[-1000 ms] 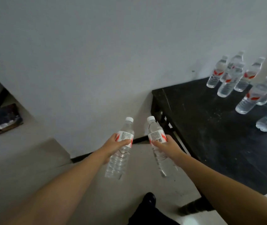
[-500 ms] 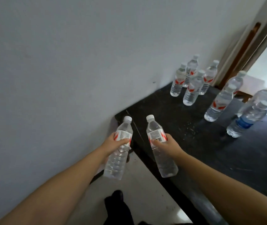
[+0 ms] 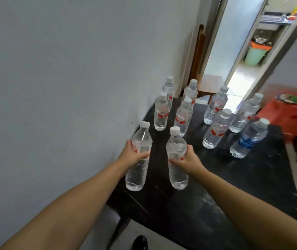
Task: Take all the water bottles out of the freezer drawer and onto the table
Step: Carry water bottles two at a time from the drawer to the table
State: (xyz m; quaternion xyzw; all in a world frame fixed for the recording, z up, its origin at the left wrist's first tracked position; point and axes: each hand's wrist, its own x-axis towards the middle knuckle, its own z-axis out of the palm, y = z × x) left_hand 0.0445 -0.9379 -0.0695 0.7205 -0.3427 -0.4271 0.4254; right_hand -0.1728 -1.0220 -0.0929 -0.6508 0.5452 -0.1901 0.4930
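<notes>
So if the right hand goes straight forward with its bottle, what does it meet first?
Probably the nearest standing clear plastic red-labelled bottle, directly beyond the right hand and its held bottle; depth is uncertain.

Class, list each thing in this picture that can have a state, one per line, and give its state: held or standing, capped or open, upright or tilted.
Left hand: grips a capped bottle.
Left bottle: held above the table, slightly tilted.
Right hand: grips a capped bottle.
Right bottle: held above the table, roughly upright.
Blue-label bottle: standing, capped.
Seven red-label bottles: standing, capped.
Black table: bears eight bottles.

black table [image 3: 234, 186], blue-labelled bottle [image 3: 248, 139], orange crate [image 3: 292, 112]
</notes>
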